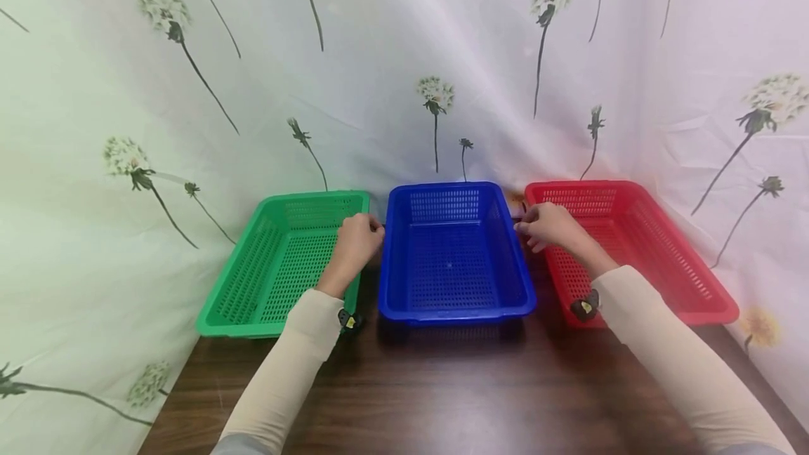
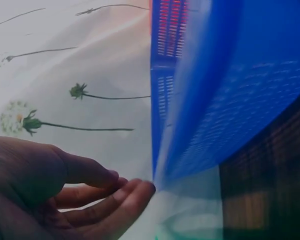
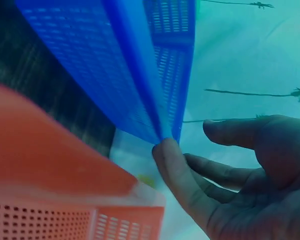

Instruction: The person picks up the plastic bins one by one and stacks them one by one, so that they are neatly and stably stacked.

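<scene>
I see the blue basket (image 1: 451, 258) sitting on the dark wooden table (image 1: 442, 399), in the middle of a row of three, between my two hands. Its far left corner is right at my left hand (image 1: 357, 241), and its far right corner is right at my right hand (image 1: 546, 225).

In the left wrist view the left hand's fingers (image 2: 120, 197) are loosely curved with the palm open, and the fingertips just meet the basket's (image 2: 230, 95) corner edge; they are not wrapped around it. In the right wrist view the right hand (image 3: 240, 175) looks much the same: one fingertip touches the corner of the basket (image 3: 140, 75) while the thumb stands apart above, so neither hand has a real grip.

Just left of the blue basket lies the green basket (image 1: 278, 265), with my left forearm crossing its right rim. Just right lies the red basket (image 1: 638, 251); my right wrist passes over its left rim, and its rim fills the lower left of the right wrist view. All three baskets show only bare perforated floors.

Behind and to both sides hangs a pale curtain printed with dandelions (image 1: 189, 90). Both arms wear beige sleeves (image 1: 297, 350).
</scene>
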{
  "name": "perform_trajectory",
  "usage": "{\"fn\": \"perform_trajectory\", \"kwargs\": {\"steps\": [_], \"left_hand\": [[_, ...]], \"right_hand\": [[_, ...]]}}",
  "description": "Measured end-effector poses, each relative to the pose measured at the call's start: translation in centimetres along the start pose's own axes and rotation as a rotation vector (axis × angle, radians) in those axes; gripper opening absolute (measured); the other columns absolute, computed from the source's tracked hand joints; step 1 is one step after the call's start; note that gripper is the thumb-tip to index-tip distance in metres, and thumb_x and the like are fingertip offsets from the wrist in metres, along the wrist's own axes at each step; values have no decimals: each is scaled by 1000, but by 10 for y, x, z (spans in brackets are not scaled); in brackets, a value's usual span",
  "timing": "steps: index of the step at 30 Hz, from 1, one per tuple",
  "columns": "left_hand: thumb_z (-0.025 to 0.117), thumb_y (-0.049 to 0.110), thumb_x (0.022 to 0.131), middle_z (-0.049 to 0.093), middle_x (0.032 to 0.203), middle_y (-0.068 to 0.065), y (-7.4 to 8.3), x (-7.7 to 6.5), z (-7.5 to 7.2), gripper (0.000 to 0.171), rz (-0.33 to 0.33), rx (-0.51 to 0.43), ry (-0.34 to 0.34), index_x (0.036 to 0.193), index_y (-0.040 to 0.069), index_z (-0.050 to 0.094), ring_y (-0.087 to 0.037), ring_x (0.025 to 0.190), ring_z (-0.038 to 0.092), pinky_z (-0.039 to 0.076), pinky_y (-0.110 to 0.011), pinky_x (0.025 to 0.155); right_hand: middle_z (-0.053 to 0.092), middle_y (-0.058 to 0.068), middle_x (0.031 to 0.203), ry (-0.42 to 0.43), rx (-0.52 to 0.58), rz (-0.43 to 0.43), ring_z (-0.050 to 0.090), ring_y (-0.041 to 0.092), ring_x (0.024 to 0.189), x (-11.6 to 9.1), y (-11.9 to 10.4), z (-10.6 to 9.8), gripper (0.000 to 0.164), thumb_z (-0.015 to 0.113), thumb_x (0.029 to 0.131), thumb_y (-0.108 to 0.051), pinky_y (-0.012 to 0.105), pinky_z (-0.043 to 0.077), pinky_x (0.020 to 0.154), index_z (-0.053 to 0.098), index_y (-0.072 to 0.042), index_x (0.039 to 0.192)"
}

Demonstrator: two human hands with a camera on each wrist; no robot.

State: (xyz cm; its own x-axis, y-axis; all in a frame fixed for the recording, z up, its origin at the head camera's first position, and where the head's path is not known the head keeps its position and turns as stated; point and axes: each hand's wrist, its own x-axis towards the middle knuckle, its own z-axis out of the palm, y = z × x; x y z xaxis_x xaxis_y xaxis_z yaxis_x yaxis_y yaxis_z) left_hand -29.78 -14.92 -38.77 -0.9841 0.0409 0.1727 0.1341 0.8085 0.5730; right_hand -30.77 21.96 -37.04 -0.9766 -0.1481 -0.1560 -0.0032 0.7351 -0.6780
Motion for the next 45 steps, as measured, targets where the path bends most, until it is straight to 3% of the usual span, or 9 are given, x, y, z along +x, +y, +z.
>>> {"fn": "perform_trajectory", "kwargs": {"steps": [2,7,14,17,24,30,35,45], "left_hand": [[61,12,106,75,86,-15,-1,-1,5,20,-12,12,-18,97,1,75,-23,67,64,47,-32,58],[63,14,105,77,99,-19,-5,-3,14,23,-47,21,-79,113,-5,74,-27,81,72,58,-38,70],[62,17,107,76,108,-25,-10,-3,18,33,-142,-83,-177,126,-10,69,-30,85,77,65,-41,78],[63,16,107,76,113,-26,-10,-3,18,36,-163,-128,-185,131,-11,66,-32,89,79,66,-43,82],[63,10,106,77,107,-26,-13,-5,18,30,-161,-131,-198,125,-12,69,-30,82,78,66,-39,73],[61,6,106,73,119,-31,-14,-4,17,33,-159,-200,-208,133,-14,64,-37,90,79,67,-45,82],[62,6,106,72,124,-32,-17,-3,17,37,-177,-258,-213,137,-14,61,-38,94,79,67,-41,80],[62,10,107,70,133,-29,-14,-3,-2,39,-193,-392,-140,142,-8,62,-34,99,77,66,-36,79]], "right_hand": [[72,36,116,-13,-11,12,79,37,90,1,1,6,44,64,106,-15,36,67,71,60,19,132],[72,37,110,-52,-10,36,80,34,83,1,2,17,43,66,104,-11,36,67,66,58,22,130],[71,40,110,-66,13,31,80,35,81,4,3,22,39,65,102,-4,39,67,66,57,24,128],[72,39,109,-59,12,37,80,34,80,6,4,23,38,66,102,-3,41,67,68,58,24,126],[73,34,105,-76,31,57,79,27,75,8,5,25,33,64,101,-4,44,68,72,59,22,122],[73,31,103,-82,35,79,77,29,77,7,5,24,31,61,104,-6,40,67,67,61,20,122],[71,30,105,-93,53,98,77,30,80,7,6,22,32,60,104,-7,41,68,70,61,19,122],[70,29,111,-115,157,72,78,34,93,-2,-10,4,18,57,108,-9,47,68,78,58,8,102]]}}
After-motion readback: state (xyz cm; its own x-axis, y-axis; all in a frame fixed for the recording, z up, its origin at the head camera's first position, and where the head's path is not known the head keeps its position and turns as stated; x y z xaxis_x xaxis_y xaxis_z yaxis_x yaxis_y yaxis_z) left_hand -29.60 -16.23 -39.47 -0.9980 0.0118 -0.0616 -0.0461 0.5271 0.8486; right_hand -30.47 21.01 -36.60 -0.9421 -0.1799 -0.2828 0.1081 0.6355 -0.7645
